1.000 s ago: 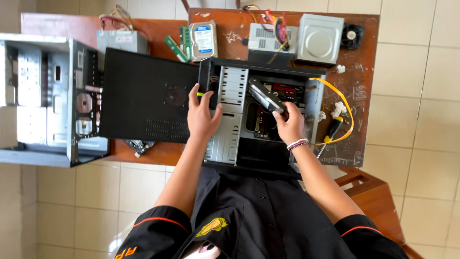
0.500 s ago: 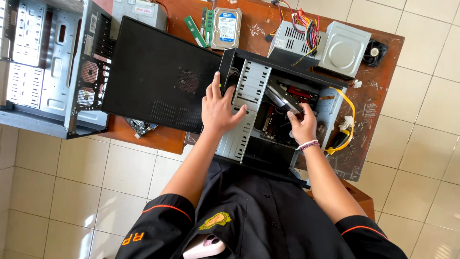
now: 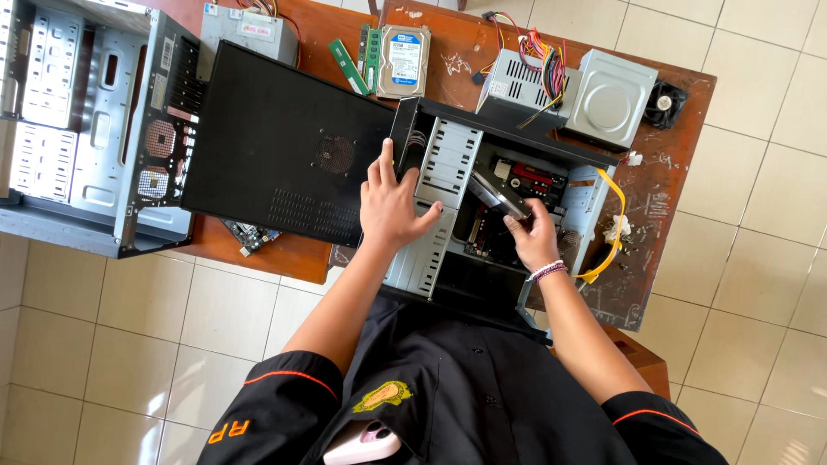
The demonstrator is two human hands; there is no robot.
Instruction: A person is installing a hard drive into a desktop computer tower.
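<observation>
An open black computer case (image 3: 551, 151) lies on its side on a brown wooden table (image 3: 672, 215). My left hand (image 3: 392, 207) rests flat with fingers spread on the case's front edge, beside the grey drive cage (image 3: 439, 207). My right hand (image 3: 534, 237) is inside the case, closed around a flat silver hard drive (image 3: 495, 194) held tilted above the red motherboard (image 3: 530, 176). A yellow cable (image 3: 612, 232) loops along the case's right side.
A black side panel (image 3: 276, 146) lies left of the case. A second bare grey case (image 3: 86, 129) stands at far left. At the table's back lie memory sticks (image 3: 357, 60), a hard drive (image 3: 403, 60), a power supply with coloured wires (image 3: 517, 82), an optical drive (image 3: 616, 95) and a small fan (image 3: 665, 103).
The view has shifted, so the table sits further right and tilted. My left hand stays on the case's front edge; my right hand keeps the silver drive inside the case.
</observation>
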